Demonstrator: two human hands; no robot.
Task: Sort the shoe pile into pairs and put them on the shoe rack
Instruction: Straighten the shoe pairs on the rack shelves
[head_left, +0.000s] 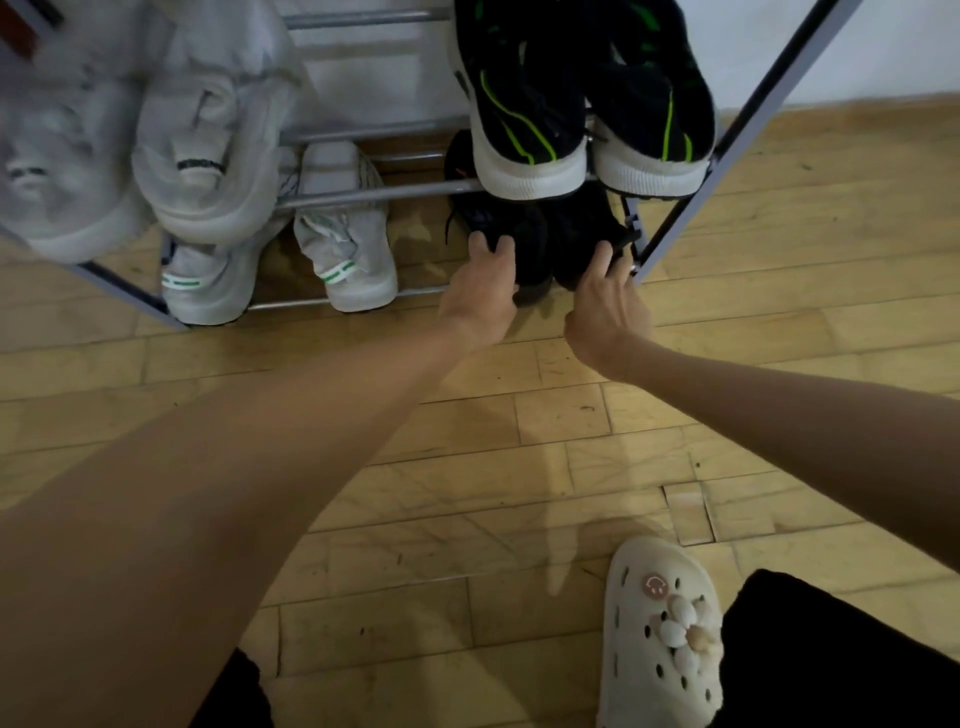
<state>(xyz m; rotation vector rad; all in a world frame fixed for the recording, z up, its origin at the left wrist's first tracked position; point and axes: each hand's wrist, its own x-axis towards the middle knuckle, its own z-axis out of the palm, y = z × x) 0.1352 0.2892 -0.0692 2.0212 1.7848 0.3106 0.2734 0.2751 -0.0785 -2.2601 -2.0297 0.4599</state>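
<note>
Two black shoes stand side by side on the lowest tier of the metal shoe rack (363, 193), at its right end. My left hand (480, 293) lies on the heel of the left black shoe (530, 249), fingers curled over it. My right hand (608, 306) rests on the heel of the right black shoe (582, 234). Above them, a pair of black sneakers with green stripes (530, 119) sits on the higher tier. A pair of white sneakers with green heel marks (345, 254) stands at bottom left.
Two pale grey sneakers (208, 156) sit on the upper tier at left. The rack's right leg (675, 228) stands just beside my right hand. A cream clog with charms (660, 634) is on my foot on the wooden floor (519, 467). A white wall rises behind.
</note>
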